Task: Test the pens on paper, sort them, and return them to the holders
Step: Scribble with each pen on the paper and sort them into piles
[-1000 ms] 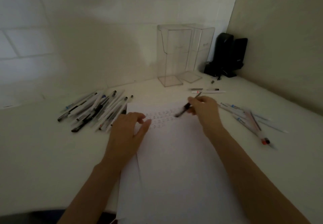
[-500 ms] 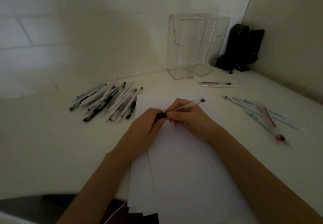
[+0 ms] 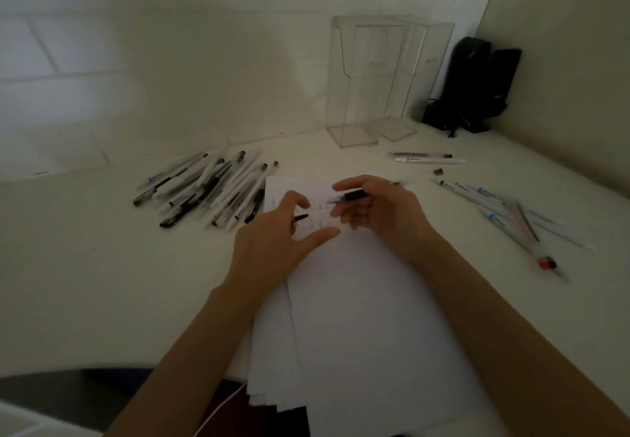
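Note:
My right hand (image 3: 381,218) grips a white pen with a black grip (image 3: 353,195) over the top of the paper stack (image 3: 361,307), with its bare tip pointing left. My left hand (image 3: 272,245) sits just left of it and pinches a small black pen cap (image 3: 300,217) between its fingers. Faint test marks show on the paper between the two hands. Two tall clear holders (image 3: 364,88) stand at the back against the wall, with no pens visible in them.
A pile of several pens (image 3: 208,191) lies left of the paper. Several more pens (image 3: 494,211) are spread to the right, one with a red end (image 3: 547,262). Two pens (image 3: 422,158) and a loose cap (image 3: 438,171) lie before the holders. A black device (image 3: 474,85) fills the back corner.
Both hands met on the pen half a second ago. They have since drawn apart: the cap has come off in my left hand and the pen stays in my right.

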